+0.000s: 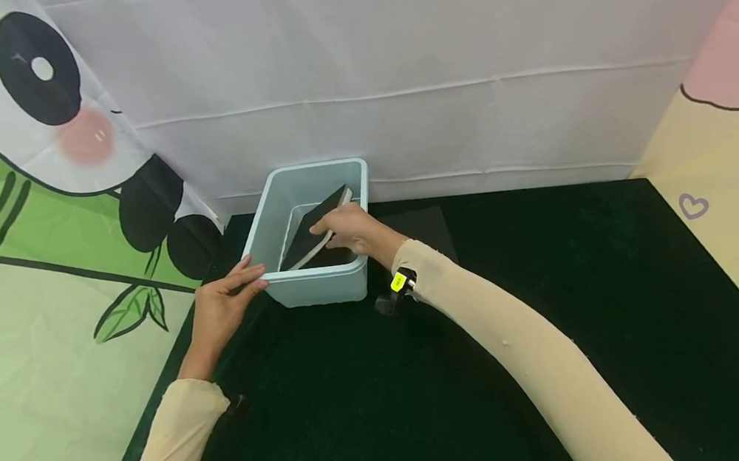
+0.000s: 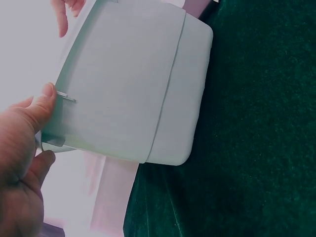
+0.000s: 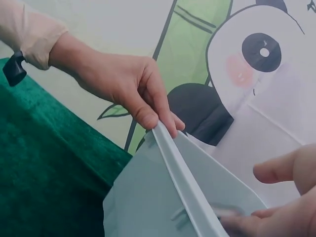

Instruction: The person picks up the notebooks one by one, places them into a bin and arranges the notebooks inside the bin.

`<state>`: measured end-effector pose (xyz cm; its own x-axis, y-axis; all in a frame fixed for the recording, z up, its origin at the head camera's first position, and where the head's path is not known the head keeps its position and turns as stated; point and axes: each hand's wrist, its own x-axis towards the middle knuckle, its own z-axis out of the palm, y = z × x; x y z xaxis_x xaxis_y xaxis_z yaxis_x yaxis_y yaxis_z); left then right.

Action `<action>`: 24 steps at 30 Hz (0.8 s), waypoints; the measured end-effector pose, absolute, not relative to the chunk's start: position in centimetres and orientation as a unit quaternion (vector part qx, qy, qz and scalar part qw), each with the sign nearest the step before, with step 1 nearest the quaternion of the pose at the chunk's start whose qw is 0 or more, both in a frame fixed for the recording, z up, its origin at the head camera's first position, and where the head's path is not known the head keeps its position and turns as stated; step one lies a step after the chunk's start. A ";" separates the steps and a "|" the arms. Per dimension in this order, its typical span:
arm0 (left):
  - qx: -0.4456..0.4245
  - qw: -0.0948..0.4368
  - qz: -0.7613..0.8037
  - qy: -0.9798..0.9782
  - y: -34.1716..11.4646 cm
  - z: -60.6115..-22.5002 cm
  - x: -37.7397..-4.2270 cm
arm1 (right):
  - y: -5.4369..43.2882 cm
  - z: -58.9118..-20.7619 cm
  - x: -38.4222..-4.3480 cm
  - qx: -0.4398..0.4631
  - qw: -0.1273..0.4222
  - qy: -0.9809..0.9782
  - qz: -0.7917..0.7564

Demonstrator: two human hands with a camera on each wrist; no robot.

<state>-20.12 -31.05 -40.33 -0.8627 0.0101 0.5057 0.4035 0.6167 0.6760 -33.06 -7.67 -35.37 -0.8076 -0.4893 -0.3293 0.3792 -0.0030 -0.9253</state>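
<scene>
A pale blue plastic bin [image 1: 318, 287] stands at the table's back left. My left hand [image 1: 226, 304] grips its near left corner, the thumb outside the wall in the left wrist view. My right hand [image 1: 349, 229] reaches over the right rim into the bin. Its fingers pinch a dark, flat, book-like thing [image 1: 309, 229] by its pale edge; this thing leans tilted inside the bin. Part of the bin's floor and the far side of the thing are hidden. In the right wrist view only part of my right hand [image 3: 281, 207] shows, at the lower right.
A dark flat sheet [image 1: 419, 227] lies on the dark green cloth-covered table [image 1: 489, 367], right of the bin and partly behind my right forearm. White cloth [image 1: 426, 128] hangs along the back edge. A printed panda sheet [image 1: 36, 166] hangs at the left.
</scene>
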 end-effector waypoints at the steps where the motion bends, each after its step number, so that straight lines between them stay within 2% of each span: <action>1: -0.119 0.234 -0.420 -0.869 -31.1 -40.3 -20.1 | -7.6 -35.3 -33.0 -0.039 0.307 0.633 -0.710; 6: -0.121 0.234 -0.416 -0.870 -31.2 -40.3 -20.1 | -6.8 -34.7 -32.7 -0.034 0.301 0.619 -0.724; 11: -0.116 0.232 -0.422 -0.869 -31.0 -40.2 -19.9 | -5.0 -34.4 -32.6 -0.074 0.305 0.609 -0.729; 15: -0.116 0.231 -0.422 -0.869 -31.0 -40.3 -19.8 | -2.6 -34.5 -32.1 -0.108 0.304 0.607 -0.727; 24: -0.116 0.240 -0.422 -0.867 -30.9 -40.2 -19.9 | 3.7 -34.7 -31.7 -0.162 0.262 0.646 -0.698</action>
